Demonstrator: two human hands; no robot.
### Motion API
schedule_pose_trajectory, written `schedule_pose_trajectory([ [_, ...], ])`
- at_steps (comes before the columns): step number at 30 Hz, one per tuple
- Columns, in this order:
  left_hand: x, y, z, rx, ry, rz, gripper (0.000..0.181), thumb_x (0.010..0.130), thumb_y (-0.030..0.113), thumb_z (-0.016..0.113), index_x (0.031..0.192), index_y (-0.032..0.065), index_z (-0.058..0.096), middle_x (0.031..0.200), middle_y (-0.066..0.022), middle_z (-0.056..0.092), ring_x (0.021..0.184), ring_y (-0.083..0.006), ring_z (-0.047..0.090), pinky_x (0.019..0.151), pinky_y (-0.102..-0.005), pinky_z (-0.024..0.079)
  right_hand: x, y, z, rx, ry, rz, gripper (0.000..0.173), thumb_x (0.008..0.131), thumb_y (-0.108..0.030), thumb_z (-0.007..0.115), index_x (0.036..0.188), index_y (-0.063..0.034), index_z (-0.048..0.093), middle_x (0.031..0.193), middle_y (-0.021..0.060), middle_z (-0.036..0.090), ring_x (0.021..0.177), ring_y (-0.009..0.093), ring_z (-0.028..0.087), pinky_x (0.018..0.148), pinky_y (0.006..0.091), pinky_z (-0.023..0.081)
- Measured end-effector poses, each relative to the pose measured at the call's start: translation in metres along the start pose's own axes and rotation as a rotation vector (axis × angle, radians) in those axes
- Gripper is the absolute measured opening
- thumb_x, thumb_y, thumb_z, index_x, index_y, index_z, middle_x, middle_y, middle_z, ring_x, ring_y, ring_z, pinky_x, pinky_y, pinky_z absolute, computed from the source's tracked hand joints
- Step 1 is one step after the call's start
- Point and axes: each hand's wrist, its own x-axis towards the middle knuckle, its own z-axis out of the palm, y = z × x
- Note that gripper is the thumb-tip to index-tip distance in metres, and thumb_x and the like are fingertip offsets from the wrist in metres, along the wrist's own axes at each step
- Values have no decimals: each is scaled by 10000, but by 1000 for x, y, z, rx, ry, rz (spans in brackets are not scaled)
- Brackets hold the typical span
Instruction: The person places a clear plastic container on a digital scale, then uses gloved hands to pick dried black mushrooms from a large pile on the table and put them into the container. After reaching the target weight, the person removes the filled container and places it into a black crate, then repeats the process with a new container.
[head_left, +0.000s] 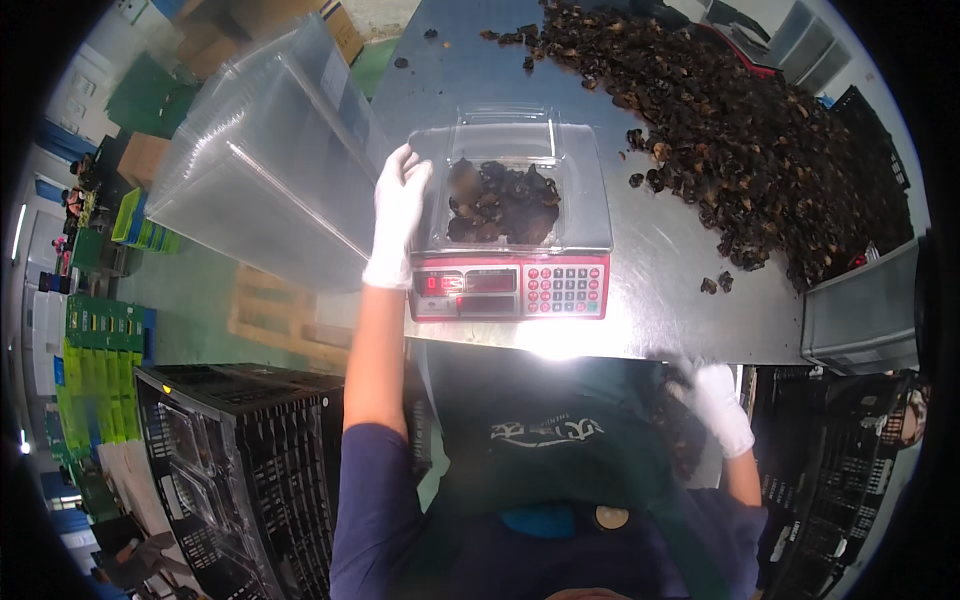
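Note:
A red electronic scale (511, 289) with a lit display stands near the metal table's front edge. On its platform sits a clear plastic clamshell box (559, 150), lid folded back, holding dark wood ear mushrooms (504, 204). My left hand (401, 202), in a white glove, is at the platform's left edge beside the box, its fingers slightly apart and nothing seen in them. My gloved right hand (709, 405) is low at the right, below the table edge, over dark mushroom pieces (679, 439). Blur hides whether its fingers hold any.
A tall stack of clear plastic boxes (262, 157) leans close on the left. Loose mushrooms (720, 135) form a large heap across the table's right side. A grey bin (862, 315) stands at the right corner. Black crates (247, 465) flank me, the left one holding clear boxes.

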Motion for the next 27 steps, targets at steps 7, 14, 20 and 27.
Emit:
schedule_pose_trajectory([
  [7,107,-36,31,-190,-278,-454,578,940,304,668,1339,-65,474,1222,-247,606,992,-312,651,804,-316,552,122,-51,14,1059,274,53,541,904,-143,668,1417,-76,510,1014,69,703,796,162,661,745,277,536],
  [14,98,-7,19,-465,-243,-273,483,1033,435,483,1180,-1,628,949,-104,675,879,-136,618,731,-244,488,179,-90,-25,1844,-88,41,564,1006,-218,553,1480,5,342,1066,104,675,873,141,668,693,239,515],
  [20,-20,47,0,641,-211,440,385,734,328,783,948,27,676,913,-116,640,989,-267,596,846,-403,503,192,-81,-33,1863,-161,123,349,1030,-296,518,1274,-47,518,1030,76,646,836,134,657,662,242,513],
  [27,-81,-2,-16,278,-234,-156,489,922,406,684,1088,-52,639,789,-97,656,745,-168,645,654,-321,512,217,-100,-21,1695,-50,163,248,980,-154,519,1200,-41,524,848,59,644,653,126,635,540,210,468],
])
